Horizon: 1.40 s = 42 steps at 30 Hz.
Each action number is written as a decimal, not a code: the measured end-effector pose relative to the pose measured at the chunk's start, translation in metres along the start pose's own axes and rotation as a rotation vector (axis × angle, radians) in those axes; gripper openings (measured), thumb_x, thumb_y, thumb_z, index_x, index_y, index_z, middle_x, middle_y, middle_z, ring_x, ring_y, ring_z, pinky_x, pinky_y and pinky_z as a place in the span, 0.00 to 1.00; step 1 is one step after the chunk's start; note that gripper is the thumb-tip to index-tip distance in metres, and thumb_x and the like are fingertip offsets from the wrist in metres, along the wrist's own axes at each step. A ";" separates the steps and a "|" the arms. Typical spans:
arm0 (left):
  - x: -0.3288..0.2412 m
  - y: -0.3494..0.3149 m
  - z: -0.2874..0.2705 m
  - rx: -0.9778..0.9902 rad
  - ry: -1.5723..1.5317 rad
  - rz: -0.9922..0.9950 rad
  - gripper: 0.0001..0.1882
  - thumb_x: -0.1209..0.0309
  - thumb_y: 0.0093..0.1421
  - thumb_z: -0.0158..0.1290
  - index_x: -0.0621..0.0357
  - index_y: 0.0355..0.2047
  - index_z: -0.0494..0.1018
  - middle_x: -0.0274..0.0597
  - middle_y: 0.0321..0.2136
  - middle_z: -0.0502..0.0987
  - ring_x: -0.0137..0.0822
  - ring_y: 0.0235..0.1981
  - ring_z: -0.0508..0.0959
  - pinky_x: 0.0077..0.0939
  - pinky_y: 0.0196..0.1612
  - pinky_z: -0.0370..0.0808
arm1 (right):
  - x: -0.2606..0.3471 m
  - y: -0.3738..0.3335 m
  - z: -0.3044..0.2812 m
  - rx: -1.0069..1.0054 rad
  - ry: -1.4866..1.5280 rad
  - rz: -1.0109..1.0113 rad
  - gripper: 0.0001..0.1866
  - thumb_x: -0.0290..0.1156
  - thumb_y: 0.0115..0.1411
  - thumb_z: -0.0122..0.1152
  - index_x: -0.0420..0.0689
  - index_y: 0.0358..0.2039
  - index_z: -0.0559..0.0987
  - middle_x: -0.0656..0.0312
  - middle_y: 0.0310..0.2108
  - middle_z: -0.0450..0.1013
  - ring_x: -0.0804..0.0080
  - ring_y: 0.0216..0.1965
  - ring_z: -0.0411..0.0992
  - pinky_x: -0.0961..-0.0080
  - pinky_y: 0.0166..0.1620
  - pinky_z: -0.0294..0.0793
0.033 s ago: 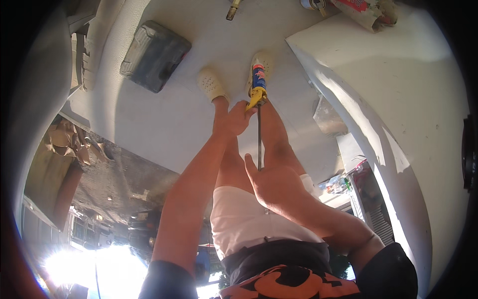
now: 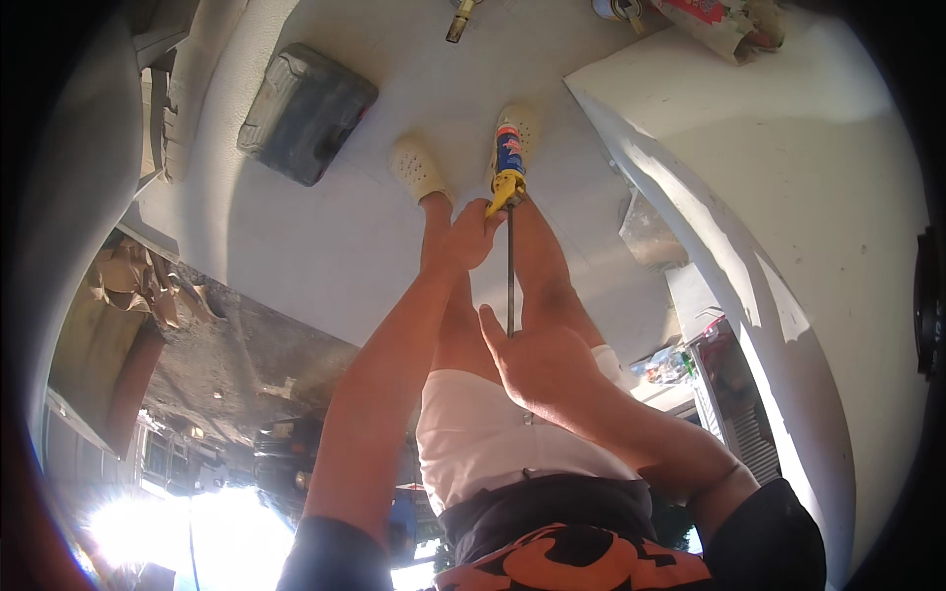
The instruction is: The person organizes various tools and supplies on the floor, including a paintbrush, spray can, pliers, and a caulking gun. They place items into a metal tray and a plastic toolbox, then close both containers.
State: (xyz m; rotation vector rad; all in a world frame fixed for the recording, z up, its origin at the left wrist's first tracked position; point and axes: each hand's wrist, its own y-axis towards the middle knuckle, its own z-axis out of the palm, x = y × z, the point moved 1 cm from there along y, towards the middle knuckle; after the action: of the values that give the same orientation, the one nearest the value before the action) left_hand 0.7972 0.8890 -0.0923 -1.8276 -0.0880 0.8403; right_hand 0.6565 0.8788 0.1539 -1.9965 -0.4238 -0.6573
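- The person's left hand (image 2: 476,239) is closed around the yellow handle of a caulking gun (image 2: 507,189), above the lower legs in this view.
- The gun carries a blue, white and red sealant cartridge (image 2: 508,155), its tip directed away from the body and overlapping the right-foot clog (image 2: 527,120) in view.
- A thin, dark plunger rod (image 2: 510,271) runs straight back from the gun toward the person.
- The right hand (image 2: 544,366) is at the rod's rear end, thumb extended along it; the other fingers are hidden, so whether they grip the rod cannot be told.
- The left-foot clog (image 2: 418,165), cream and perforated like the other, stands on the pale floor (image 2: 325,241).
- A dark hard-shell case (image 2: 313,110) lies on that floor, left of the clogs.
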 end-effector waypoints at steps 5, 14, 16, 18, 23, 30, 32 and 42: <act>-0.005 -0.011 -0.014 -0.088 -0.067 0.136 0.28 0.47 0.74 0.46 0.63 0.53 0.71 0.60 0.50 0.76 0.57 0.47 0.81 0.50 0.52 0.74 | 0.020 0.020 -0.019 -0.081 0.061 0.045 0.34 0.33 0.60 0.64 0.39 0.67 0.70 0.65 0.11 0.69 0.68 0.12 0.70 0.68 0.16 0.67; -0.012 -0.023 -0.052 -0.186 0.027 -0.210 0.35 0.40 0.72 0.44 0.63 0.53 0.73 0.60 0.50 0.80 0.59 0.52 0.80 0.52 0.52 0.76 | -0.037 0.045 -0.053 -0.338 0.160 0.178 0.19 0.29 0.63 0.63 0.42 0.55 0.78 0.57 0.23 0.78 0.59 0.20 0.78 0.66 0.25 0.79; -0.003 -0.027 -0.064 -0.186 0.012 -0.204 0.37 0.38 0.69 0.47 0.64 0.55 0.74 0.58 0.47 0.81 0.59 0.51 0.81 0.49 0.52 0.76 | -0.045 0.046 -0.057 -0.354 0.233 0.160 0.19 0.29 0.65 0.62 0.41 0.56 0.77 0.57 0.23 0.78 0.58 0.20 0.78 0.65 0.25 0.79; 0.007 -0.023 -0.067 -0.126 -0.042 -0.230 0.42 0.37 0.65 0.51 0.65 0.60 0.69 0.61 0.51 0.79 0.58 0.54 0.79 0.48 0.56 0.74 | -0.038 0.046 -0.058 -0.471 0.193 0.292 0.21 0.28 0.65 0.61 0.38 0.58 0.74 0.57 0.22 0.77 0.58 0.19 0.77 0.66 0.24 0.78; 0.041 -0.023 -0.042 0.190 -0.691 -0.157 0.47 0.38 0.61 0.58 0.65 0.65 0.63 0.51 0.51 0.77 0.46 0.52 0.78 0.39 0.57 0.73 | 0.037 0.050 -0.028 -0.112 0.111 -0.196 0.27 0.29 0.59 0.64 0.28 0.58 0.74 0.56 0.19 0.75 0.63 0.15 0.74 0.67 0.19 0.71; 0.031 -0.021 -0.001 -0.047 -0.469 -0.116 0.40 0.43 0.64 0.60 0.61 0.63 0.64 0.48 0.47 0.77 0.41 0.47 0.78 0.35 0.52 0.75 | 0.088 0.045 -0.008 -0.122 -0.155 -0.354 0.34 0.29 0.56 0.64 0.25 0.61 0.71 0.55 0.25 0.76 0.64 0.28 0.77 0.74 0.24 0.70; 0.022 -0.024 0.008 -0.222 -0.439 -0.266 0.37 0.46 0.65 0.60 0.61 0.61 0.65 0.49 0.44 0.79 0.39 0.43 0.79 0.35 0.47 0.77 | 0.090 0.043 -0.023 -0.104 -0.125 -0.319 0.31 0.31 0.60 0.62 0.29 0.62 0.72 0.53 0.25 0.76 0.59 0.34 0.78 0.68 0.34 0.77; 0.046 -0.059 -0.037 -0.387 -0.428 -0.078 0.17 0.60 0.64 0.65 0.65 0.37 0.79 0.39 0.26 0.80 0.27 0.24 0.76 0.27 0.30 0.76 | -0.116 0.121 -0.023 -0.470 1.516 0.474 0.29 0.50 0.72 0.61 0.34 0.56 0.73 0.57 0.37 0.77 0.67 0.37 0.77 0.71 0.48 0.78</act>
State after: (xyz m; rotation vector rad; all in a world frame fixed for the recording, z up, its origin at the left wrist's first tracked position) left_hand 0.8721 0.9046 -0.0589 -1.9502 -0.6284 1.2103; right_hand 0.6233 0.7971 0.0089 -1.3308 1.1366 -1.7521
